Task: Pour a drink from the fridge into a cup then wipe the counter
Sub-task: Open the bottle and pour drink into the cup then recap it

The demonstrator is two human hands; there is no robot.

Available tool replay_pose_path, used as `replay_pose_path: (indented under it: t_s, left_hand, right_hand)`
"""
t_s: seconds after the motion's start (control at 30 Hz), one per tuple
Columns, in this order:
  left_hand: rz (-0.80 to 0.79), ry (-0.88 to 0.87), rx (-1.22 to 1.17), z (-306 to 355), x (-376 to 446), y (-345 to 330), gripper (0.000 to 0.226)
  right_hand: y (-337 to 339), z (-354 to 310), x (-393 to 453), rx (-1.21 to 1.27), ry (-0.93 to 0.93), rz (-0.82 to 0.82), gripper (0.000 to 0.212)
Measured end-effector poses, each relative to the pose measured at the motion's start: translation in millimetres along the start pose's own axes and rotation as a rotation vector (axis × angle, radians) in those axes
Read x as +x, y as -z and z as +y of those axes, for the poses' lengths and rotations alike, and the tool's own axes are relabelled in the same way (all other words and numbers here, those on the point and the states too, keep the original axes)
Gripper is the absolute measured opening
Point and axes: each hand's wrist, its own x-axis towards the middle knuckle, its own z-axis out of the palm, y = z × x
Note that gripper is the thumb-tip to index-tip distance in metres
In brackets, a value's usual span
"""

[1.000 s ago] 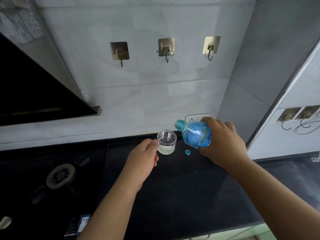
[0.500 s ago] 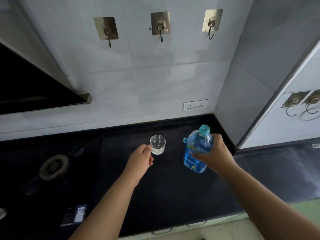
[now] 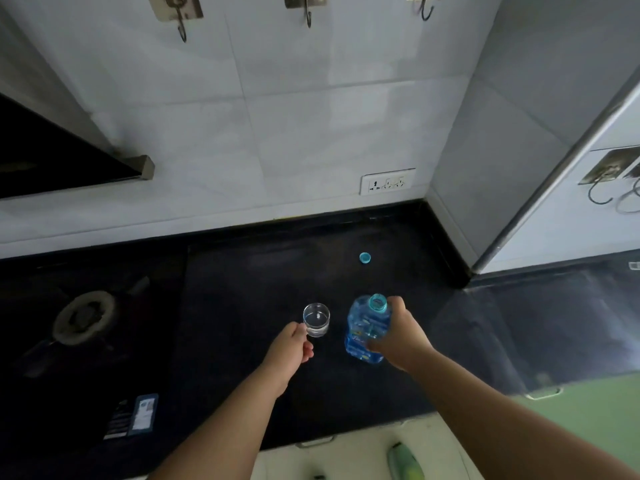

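Black stone counter [image 3: 242, 341] fills the lower half of the view, seen from above, with pale grey wall tiles behind it. Two bare forearms reach in from the near edge. On the left, the left hand [image 3: 291, 348] has its fingers curled against the near side of a small clear glass cup [image 3: 316, 319], which stands upright on the counter with a little clear liquid in its bottom. Just to the right of the cup stands a blue plastic bottle [image 3: 363, 329] — upright, uncapped, its open mouth facing up. The right hand [image 3: 398, 337] wraps around the bottle's right side, thumb and fingers curled on its body. Farther back and slightly right, well apart from both, a small blue bottle cap [image 3: 365, 258] lies on the counter. A gas burner [image 3: 83, 318] sits at the far left of the counter — dim and partly in shadow. A white wall socket [image 3: 387, 181] is set low in the tiles above the cap, and metal hooks [image 3: 181, 19] hang along the top of the wall.
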Motion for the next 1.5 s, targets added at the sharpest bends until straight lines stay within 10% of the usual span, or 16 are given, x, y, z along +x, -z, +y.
replay_pose_path:
  t_s: [0.93, 1.07, 1.17, 1.3, 1.5]
  left_hand:
    - [0.077, 0.171, 0.041, -17, 35, -20, 0.025]
    - [0.251, -0.302, 0.503, -2, 15, -9, 0.037]
    - [0.068, -0.659, 0.7, 32, -10, -10, 0.083]
    - [-0.263, -0.615, 0.73, 84, -25, -27, 0.121]
    - [-0.181, -0.585, 0.668, 82, -13, -57, 0.087]
  right_hand:
    - [-6, 17, 16, 0.057, -0.019, -0.039, 0.083]
    - [-4, 15, 18, 0.036, -0.011, -0.064, 0.085]
    - [2, 11, 18, -0.008, 0.003, -0.097, 0.084]
    - [14, 1, 22, -0.124, 0.074, -0.186, 0.093]
    - [31, -1, 42, -0.3, 0.215, -0.315, 0.099]
